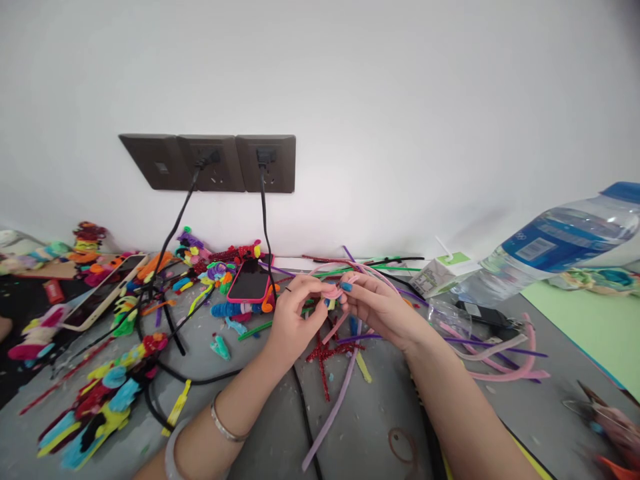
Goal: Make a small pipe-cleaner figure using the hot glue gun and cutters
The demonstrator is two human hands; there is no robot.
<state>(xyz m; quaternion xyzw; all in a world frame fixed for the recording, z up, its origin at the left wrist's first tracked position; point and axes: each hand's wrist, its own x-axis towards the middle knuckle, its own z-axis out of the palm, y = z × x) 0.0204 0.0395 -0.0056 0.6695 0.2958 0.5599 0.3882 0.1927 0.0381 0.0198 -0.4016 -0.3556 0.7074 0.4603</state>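
My left hand (300,310) and my right hand (373,303) meet over the middle of the grey table. Between their fingertips they pinch a pink pipe cleaner (333,292) that is bent or coiled at the grip. One pink end slants down below the fingers. Both hands are closed, thumbs against fingers, and blue nail polish shows. Under them lie a red tinsel pipe cleaner shape (323,357) and a long lilac pipe cleaner (335,407) that runs toward me. How the pink piece is twisted is partly hidden by the fingers.
Several colourful pipe cleaner figures (107,407) crowd the left side. A phone (249,280), black cables (200,381) and wall sockets (207,163) are ahead. Rightward stand a drink carton (443,273) and a tilted water bottle (550,240). Pink strips (530,360) lie near the right forearm.
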